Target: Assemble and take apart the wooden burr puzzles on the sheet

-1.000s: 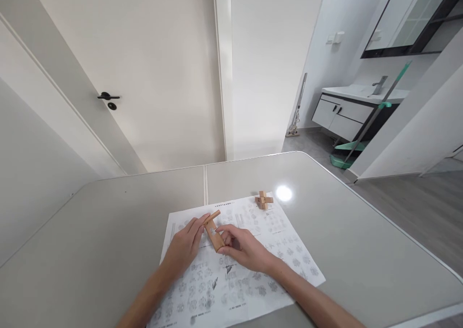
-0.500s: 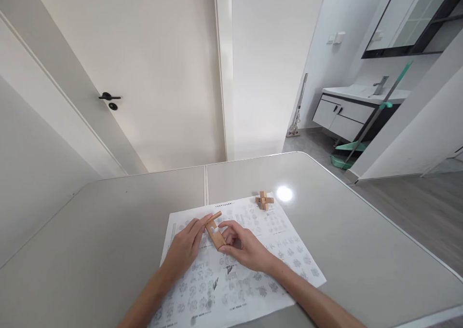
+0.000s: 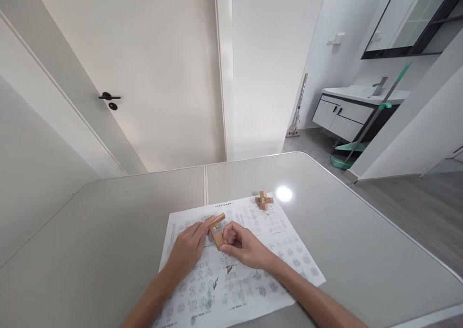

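Observation:
My left hand [image 3: 187,246] rests over the sheet with its fingers closed on the upper left end of a light wooden puzzle piece [image 3: 217,239]. A squarish notch shows in the middle of this piece. A short wooden bar [image 3: 219,218] crosses its top end at an angle; whether the two are joined, I cannot tell. At the lower right end, my right hand [image 3: 246,247] pinches the notched piece between thumb and curled fingers. Beneath both hands lies a white printed sheet [image 3: 267,294] with rows of small grey diagrams.
A small cross-shaped wooden puzzle [image 3: 264,200] stands at the sheet's top right corner. The pale grey table [image 3: 108,231] has a seam and a bright light reflection. Beyond it are a closed door [image 3: 162,77], a washbasin cabinet [image 3: 343,113] and a green dustpan [image 3: 342,161].
The wooden bar has turned, showing a broader face, and sits slightly farther right. My right index finger has curled in from the notch. My left hand has shifted slightly right.

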Tool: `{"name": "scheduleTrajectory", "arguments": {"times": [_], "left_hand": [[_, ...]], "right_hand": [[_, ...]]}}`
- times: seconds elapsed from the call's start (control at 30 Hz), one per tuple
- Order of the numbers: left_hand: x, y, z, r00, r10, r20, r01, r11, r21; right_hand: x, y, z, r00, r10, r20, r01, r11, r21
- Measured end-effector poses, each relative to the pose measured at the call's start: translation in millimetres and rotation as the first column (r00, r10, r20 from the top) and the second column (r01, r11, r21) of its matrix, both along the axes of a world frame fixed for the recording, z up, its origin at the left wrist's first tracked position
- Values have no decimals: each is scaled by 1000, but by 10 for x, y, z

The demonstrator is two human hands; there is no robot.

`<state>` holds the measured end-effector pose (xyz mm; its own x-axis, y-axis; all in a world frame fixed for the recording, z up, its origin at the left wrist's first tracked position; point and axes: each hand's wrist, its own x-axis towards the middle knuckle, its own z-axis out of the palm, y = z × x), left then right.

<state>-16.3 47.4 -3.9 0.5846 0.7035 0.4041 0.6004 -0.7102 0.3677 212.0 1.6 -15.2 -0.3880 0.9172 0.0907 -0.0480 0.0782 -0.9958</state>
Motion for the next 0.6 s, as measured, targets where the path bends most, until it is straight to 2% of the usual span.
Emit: {"name": "scheduleTrajectory", "arguments": {"times": [0.23, 0.43, 0.6], "left_hand": [[76, -66, -26, 998, -55, -43, 55, 998, -5], [130, -87, -77, 1000, -3, 14, 3, 1000, 29], [129, -103, -80, 999, -3, 40, 2, 999, 34]], "right_hand": [[-1, 43, 1, 998, -13, -55, 12, 1000, -3], [-7, 49, 51, 995, -2, -102, 1, 1000, -8], [-35, 41, -40, 990, -66, -122, 63, 998, -27]]}}
